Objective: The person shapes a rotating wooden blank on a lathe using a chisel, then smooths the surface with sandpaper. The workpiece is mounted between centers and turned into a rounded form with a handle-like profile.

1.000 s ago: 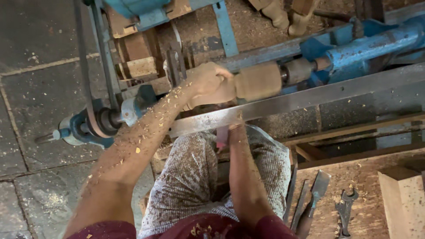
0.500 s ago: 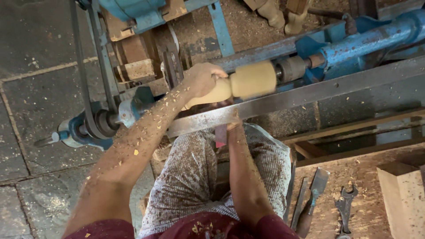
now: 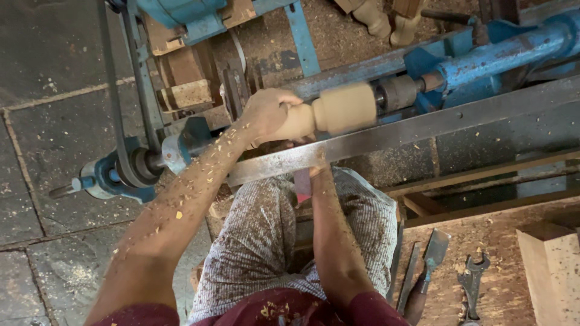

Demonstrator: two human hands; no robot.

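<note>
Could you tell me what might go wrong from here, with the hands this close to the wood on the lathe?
The left hand rests bare on the turned wood piece, beside the chuck; if it spins, skin could be caught. The right hand is mostly hidden under the steel rest bar, so a slip there could go unseen. The drive belt runs unguarded near the forearm.

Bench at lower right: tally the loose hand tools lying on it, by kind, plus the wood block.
Chisels: 2, the second a narrower blade
Open-ended spanner: 1
Pale wood block: 1
Total: 4
</note>
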